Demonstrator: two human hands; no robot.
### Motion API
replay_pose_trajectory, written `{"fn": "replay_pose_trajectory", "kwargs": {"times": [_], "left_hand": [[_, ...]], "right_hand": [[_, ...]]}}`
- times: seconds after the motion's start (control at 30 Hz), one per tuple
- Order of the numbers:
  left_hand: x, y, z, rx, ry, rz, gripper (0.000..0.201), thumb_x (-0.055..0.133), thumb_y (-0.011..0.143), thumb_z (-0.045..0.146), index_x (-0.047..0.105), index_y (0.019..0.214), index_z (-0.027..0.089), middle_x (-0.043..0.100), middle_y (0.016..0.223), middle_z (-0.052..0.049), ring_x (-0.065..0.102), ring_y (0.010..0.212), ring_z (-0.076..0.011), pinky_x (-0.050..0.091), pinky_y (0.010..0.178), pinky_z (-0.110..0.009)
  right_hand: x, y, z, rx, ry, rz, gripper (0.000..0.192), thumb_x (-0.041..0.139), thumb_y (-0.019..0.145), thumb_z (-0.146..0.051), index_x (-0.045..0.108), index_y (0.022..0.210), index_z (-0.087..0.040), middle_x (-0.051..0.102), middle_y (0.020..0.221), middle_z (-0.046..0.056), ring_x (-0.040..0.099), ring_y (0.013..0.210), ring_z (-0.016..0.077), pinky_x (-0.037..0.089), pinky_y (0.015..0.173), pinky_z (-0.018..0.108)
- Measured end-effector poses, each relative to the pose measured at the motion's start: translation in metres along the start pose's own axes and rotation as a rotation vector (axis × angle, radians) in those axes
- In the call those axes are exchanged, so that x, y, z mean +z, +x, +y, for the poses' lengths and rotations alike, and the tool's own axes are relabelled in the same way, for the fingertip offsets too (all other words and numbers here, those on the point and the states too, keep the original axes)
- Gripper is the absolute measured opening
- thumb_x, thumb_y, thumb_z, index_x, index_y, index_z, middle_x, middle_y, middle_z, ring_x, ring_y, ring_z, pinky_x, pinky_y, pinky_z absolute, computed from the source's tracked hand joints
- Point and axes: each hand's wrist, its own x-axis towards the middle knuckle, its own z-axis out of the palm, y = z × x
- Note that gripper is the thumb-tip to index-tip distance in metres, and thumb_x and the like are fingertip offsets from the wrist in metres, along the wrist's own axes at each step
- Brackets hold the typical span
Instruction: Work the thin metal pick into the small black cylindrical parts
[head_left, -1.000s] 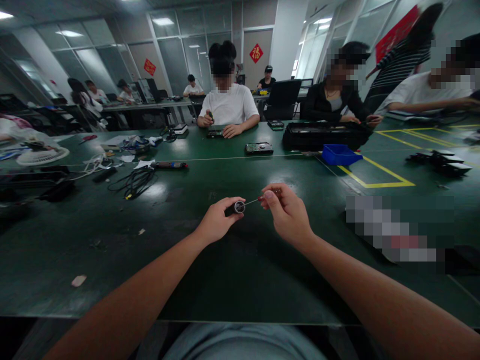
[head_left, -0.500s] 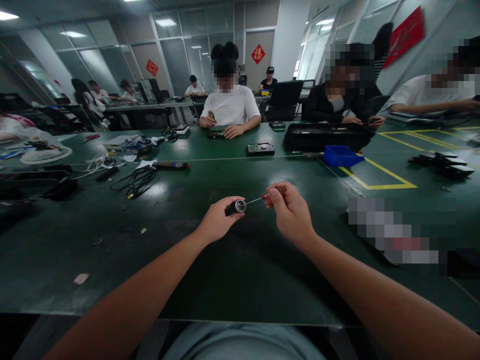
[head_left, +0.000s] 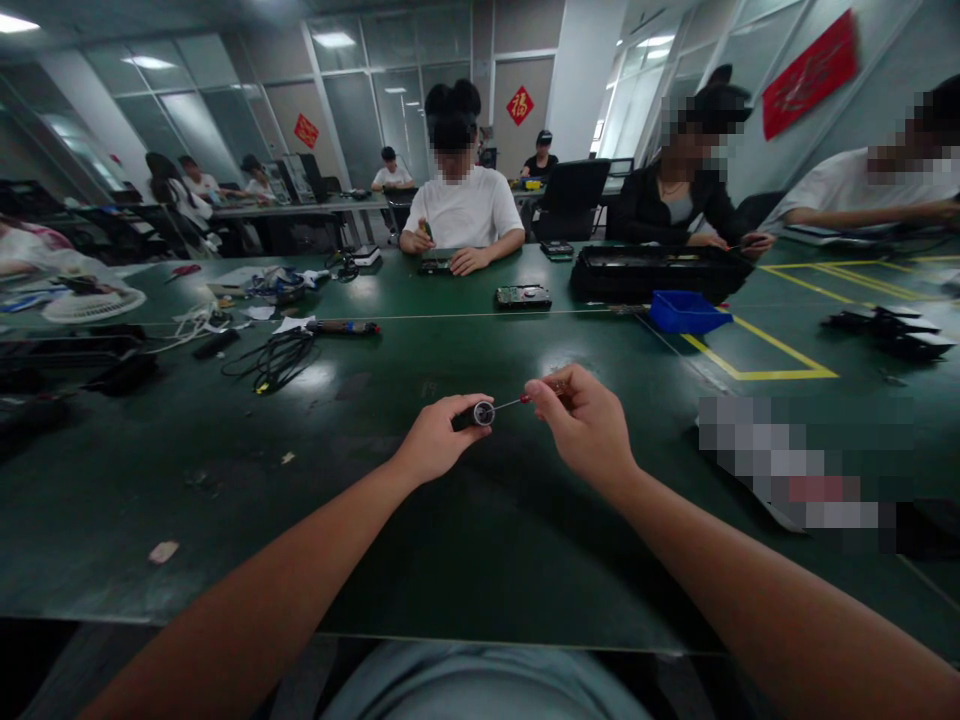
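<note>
My left hand [head_left: 436,437] is closed around a dark cylinder [head_left: 466,416] with a silver ring at its open end, which faces right. Too little of it shows to tell its exact kind. My right hand [head_left: 581,412] pinches the reddish handle of a screwdriver [head_left: 508,404]. Its thin metal shaft points left, and the tip reaches into the ringed end of the cylinder. Both hands are above the green table [head_left: 480,560], in front of my body.
A corded tool [head_left: 345,327] and black cables [head_left: 281,360] lie to the left. Ahead is a circuit board [head_left: 523,297]. A blue bin [head_left: 686,312] and a long black casing [head_left: 660,272] stand right of it. A person [head_left: 461,210] works opposite.
The fingers of my right hand have shifted slightly on the screwdriver handle. The cylinder stays in my left hand, and the whole view has moved very slightly.
</note>
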Motion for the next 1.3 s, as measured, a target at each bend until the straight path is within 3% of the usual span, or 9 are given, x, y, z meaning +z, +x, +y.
{"fn": "replay_pose_trajectory", "kwargs": {"times": [0.1, 0.37, 0.57, 0.67, 0.8, 0.97, 1.1, 1.17, 1.3], "left_hand": [[-0.001, 0.0, -0.001, 0.017, 0.03, 0.003, 0.041, 0.074, 0.083, 0.023, 0.065, 0.123, 0.03, 0.067, 0.124, -0.001, 0.061, 0.116, -0.0225, 0.043, 0.107, -0.043], [-0.003, 0.0, 0.002, 0.03, 0.083, -0.002, 0.04, 0.073, 0.084, 0.023, 0.066, 0.122, 0.03, 0.069, 0.115, -0.002, 0.062, 0.109, -0.0219, 0.046, 0.099, -0.04], [-0.003, -0.001, 0.003, 0.036, 0.112, -0.017, 0.039, 0.074, 0.083, 0.023, 0.066, 0.121, 0.031, 0.07, 0.113, 0.0, 0.062, 0.106, -0.0209, 0.046, 0.096, -0.039], [-0.004, 0.0, 0.003, 0.038, 0.11, -0.005, 0.04, 0.074, 0.083, 0.022, 0.066, 0.121, 0.03, 0.07, 0.114, 0.0, 0.062, 0.108, -0.0208, 0.045, 0.098, -0.039], [-0.004, 0.0, 0.003, 0.032, 0.107, 0.005, 0.039, 0.074, 0.083, 0.021, 0.066, 0.121, 0.029, 0.069, 0.115, -0.001, 0.062, 0.109, -0.0208, 0.045, 0.099, -0.038], [-0.004, 0.0, 0.002, 0.028, 0.118, 0.0, 0.038, 0.074, 0.083, 0.021, 0.067, 0.12, 0.028, 0.07, 0.113, -0.001, 0.062, 0.107, -0.0215, 0.046, 0.098, -0.039], [-0.004, 0.0, 0.002, 0.04, 0.136, 0.002, 0.039, 0.073, 0.084, 0.023, 0.065, 0.122, 0.029, 0.069, 0.115, -0.001, 0.062, 0.108, -0.022, 0.046, 0.098, -0.04], [-0.005, 0.001, 0.003, 0.034, 0.154, 0.015, 0.04, 0.072, 0.084, 0.022, 0.065, 0.123, 0.028, 0.069, 0.116, -0.002, 0.061, 0.108, -0.0223, 0.046, 0.098, -0.04], [-0.007, 0.001, 0.007, 0.038, 0.172, 0.022, 0.04, 0.072, 0.084, 0.021, 0.064, 0.123, 0.027, 0.069, 0.113, -0.002, 0.061, 0.106, -0.0215, 0.046, 0.096, -0.039]], "right_hand": [[-0.002, 0.0, -0.002, -0.03, -0.069, 0.005, 0.03, 0.068, 0.086, -0.046, 0.059, 0.071, -0.021, 0.06, 0.059, -0.002, 0.052, 0.051, 0.0124, 0.036, 0.05, 0.027], [-0.002, -0.002, -0.005, -0.168, -0.034, -0.076, 0.007, 0.053, 0.091, -0.023, 0.06, 0.089, -0.021, 0.065, 0.076, 0.001, 0.061, 0.068, 0.0159, 0.045, 0.063, 0.03], [-0.004, -0.002, -0.005, -0.124, -0.038, -0.142, 0.02, 0.049, 0.097, -0.032, 0.062, 0.087, -0.021, 0.063, 0.069, 0.0, 0.06, 0.061, 0.0152, 0.042, 0.058, 0.029], [-0.002, -0.002, -0.003, -0.091, -0.014, -0.133, 0.021, 0.047, 0.098, -0.035, 0.062, 0.09, -0.021, 0.063, 0.069, 0.0, 0.061, 0.061, 0.0151, 0.042, 0.058, 0.03], [-0.001, -0.002, 0.0, -0.052, 0.068, -0.151, 0.014, 0.047, 0.097, -0.026, 0.06, 0.1, -0.022, 0.067, 0.082, 0.002, 0.066, 0.074, 0.0172, 0.046, 0.066, 0.031], [-0.001, -0.003, -0.001, -0.018, 0.067, -0.179, 0.018, 0.044, 0.098, -0.031, 0.06, 0.096, -0.023, 0.06, 0.072, -0.001, 0.059, 0.066, 0.0158, 0.042, 0.062, 0.031], [0.005, -0.003, 0.001, 0.102, 0.297, -0.095, 0.01, 0.05, 0.094, -0.028, 0.055, 0.102, -0.024, 0.061, 0.08, -0.001, 0.059, 0.073, 0.0161, 0.046, 0.068, 0.033], [0.009, 0.0, 0.004, 0.162, 0.434, -0.063, 0.009, 0.055, 0.092, -0.031, 0.057, 0.096, -0.023, 0.063, 0.082, 0.0, 0.06, 0.074, 0.0159, 0.048, 0.072, 0.033], [0.014, 0.006, 0.012, 0.294, 0.601, -0.02, 0.021, 0.059, 0.09, -0.041, 0.062, 0.088, -0.021, 0.063, 0.079, 0.002, 0.06, 0.072, 0.0154, 0.051, 0.071, 0.033]]}}
